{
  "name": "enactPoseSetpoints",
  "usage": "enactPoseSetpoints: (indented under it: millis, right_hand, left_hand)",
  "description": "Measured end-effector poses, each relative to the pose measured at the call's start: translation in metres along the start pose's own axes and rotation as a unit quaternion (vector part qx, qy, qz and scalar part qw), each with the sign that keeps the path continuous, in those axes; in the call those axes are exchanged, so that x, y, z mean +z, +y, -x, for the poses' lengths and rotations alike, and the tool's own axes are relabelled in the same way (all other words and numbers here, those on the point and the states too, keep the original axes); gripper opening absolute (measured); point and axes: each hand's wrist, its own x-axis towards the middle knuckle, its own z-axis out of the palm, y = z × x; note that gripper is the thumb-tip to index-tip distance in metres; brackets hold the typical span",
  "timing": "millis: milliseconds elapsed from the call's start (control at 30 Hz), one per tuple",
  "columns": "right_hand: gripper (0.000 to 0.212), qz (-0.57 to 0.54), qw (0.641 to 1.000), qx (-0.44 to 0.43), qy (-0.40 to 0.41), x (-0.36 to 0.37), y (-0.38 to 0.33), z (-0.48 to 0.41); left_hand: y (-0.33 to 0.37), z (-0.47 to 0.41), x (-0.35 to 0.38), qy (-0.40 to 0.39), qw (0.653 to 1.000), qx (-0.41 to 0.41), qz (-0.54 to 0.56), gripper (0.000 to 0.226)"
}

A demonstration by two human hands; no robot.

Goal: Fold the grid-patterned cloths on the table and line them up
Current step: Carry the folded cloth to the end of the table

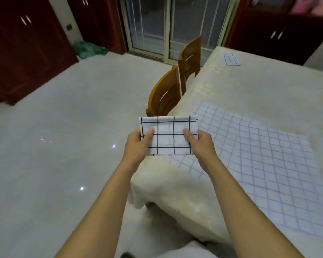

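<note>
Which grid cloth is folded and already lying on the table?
The small blue-grid cloth at the table's far end. The black-grid cloth is folded but held by the left hand and right hand; the large blue-grid cloths lie spread flat.

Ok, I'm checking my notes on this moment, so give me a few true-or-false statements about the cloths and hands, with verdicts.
1. Both the left hand and the right hand grip the black-grid cloth. True.
2. The black-grid cloth is fully unfolded. False: it is folded into a small rectangle.
3. A small folded blue-grid cloth lies at the far end of the table. True.
4. Every blue-grid cloth is folded. False: two large blue-grid cloths lie spread open, overlapping.
</note>
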Motion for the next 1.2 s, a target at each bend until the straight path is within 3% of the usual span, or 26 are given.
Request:
enactPoseSetpoints:
  millis: [100,267,400,567,700,867,1067,1200]
  right_hand:
    - [0.022,0.037,0.999,-0.036,-0.009,0.072,-0.014,0.016]
    - [0.020,0.024,0.998,-0.053,0.008,0.171,-0.042,0.026]
    - [0.036,0.043,0.995,-0.090,-0.025,0.220,-0.053,0.020]
    - [0.050,0.050,0.991,-0.120,-0.034,0.273,-0.061,-0.015]
    - [0.044,0.052,0.983,-0.174,-0.021,0.322,-0.079,-0.065]
    - [0.044,0.013,0.985,-0.167,-0.036,0.396,-0.114,-0.132]
    - [0.049,-0.022,0.990,-0.135,-0.043,0.431,-0.147,-0.211]
    - [0.060,-0.006,0.993,-0.116,-0.015,0.430,-0.148,-0.252]
  left_hand:
    - [-0.001,0.004,-0.076,0.045,0.999,0.028,-0.002,0.025]
    - [-0.013,0.008,-0.170,0.045,0.999,0.022,-0.012,0.036]
    - [-0.020,-0.009,-0.223,0.096,0.995,0.021,-0.019,0.047]
    - [-0.010,-0.051,-0.261,0.134,0.990,0.032,-0.027,0.045]
    - [0.003,-0.100,-0.298,0.167,0.981,0.055,-0.081,0.046]
    - [0.038,-0.167,-0.356,0.203,0.970,0.060,-0.116,0.043]
    - [0.061,-0.250,-0.384,0.194,0.976,0.072,-0.069,0.046]
    - [0.062,-0.310,-0.375,0.146,0.986,0.065,-0.037,0.042]
